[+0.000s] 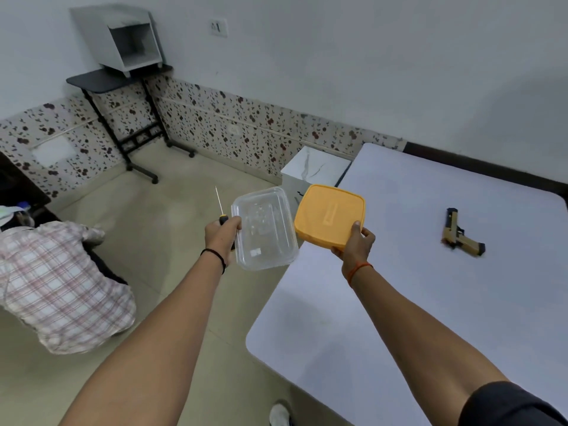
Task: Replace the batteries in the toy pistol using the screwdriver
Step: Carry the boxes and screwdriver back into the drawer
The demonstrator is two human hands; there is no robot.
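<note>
1. Right now the left hand [222,238] has its grip closed around two things at once: the dark handle of a thin screwdriver [220,207], shaft pointing up and away, and the near edge of a clear plastic container [265,229], which looks empty.
2. Meanwhile the right hand [356,244] pinches the near edge of an orange lid [330,215], thumb on top, fingers beneath, above the desk's left edge.
3. Well apart from both hands, the toy pistol [461,236] lies flat on its side on the white desk [399,302], to the right.
4. Judging by its look, the pistol is light, hard moulded plastic: stiff, not fragile, but likely to slide on the smooth top. Holding it round the handle, or pressing the body flat, should steady it while a screw is turned.
5. Where the battery cover sits cannot be told from here; it is too small to see.
6. Both hands are full, so container and lid probably need setting down first.
</note>
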